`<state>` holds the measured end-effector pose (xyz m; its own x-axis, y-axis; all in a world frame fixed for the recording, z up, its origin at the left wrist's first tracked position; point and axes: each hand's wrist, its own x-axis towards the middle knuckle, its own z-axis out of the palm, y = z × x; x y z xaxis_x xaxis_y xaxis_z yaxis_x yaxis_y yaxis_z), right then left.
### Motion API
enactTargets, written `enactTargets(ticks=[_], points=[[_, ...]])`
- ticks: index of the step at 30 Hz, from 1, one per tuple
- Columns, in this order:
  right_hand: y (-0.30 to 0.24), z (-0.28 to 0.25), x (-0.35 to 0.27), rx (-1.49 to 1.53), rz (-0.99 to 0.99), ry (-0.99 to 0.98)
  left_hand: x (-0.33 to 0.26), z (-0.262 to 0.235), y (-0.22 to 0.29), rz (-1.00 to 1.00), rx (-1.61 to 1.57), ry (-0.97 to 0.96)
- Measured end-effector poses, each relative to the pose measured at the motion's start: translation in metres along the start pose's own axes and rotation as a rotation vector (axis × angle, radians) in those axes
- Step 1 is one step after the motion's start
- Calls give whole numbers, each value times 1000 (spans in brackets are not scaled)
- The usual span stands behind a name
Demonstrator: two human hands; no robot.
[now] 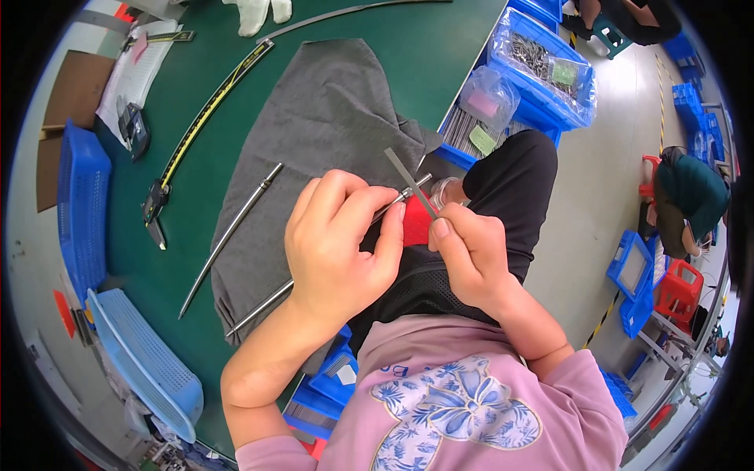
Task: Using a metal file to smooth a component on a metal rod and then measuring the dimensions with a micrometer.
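Rod [271,300] looks stiff, slick steel: left hand [339,239] clamps its tip end, right hand [470,255] pinches thin file [410,182].

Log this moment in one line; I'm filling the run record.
left hand: grips metal rod | right hand: holds thin flat strip at rod tip | grey cloth beneath

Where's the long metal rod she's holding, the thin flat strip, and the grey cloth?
metal rod [259,308], head view, lower shaft.
flat strip [402,169], head view, upper half.
grey cloth [330,110], head view, bare middle.
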<state>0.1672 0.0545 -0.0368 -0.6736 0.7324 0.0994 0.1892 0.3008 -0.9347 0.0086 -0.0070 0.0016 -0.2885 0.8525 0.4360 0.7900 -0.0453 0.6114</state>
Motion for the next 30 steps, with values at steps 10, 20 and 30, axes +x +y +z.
enactTargets(ticks=[10,20,30], points=[[0,-4,8,-44,-17,-74,1,2,-2,22,-33,-13],[0,-3,5,3,-31,-29,3,5,1,29,-62,-34],[-1,2,2,-88,-3,-1,5,2,0,36,-69,-42]])
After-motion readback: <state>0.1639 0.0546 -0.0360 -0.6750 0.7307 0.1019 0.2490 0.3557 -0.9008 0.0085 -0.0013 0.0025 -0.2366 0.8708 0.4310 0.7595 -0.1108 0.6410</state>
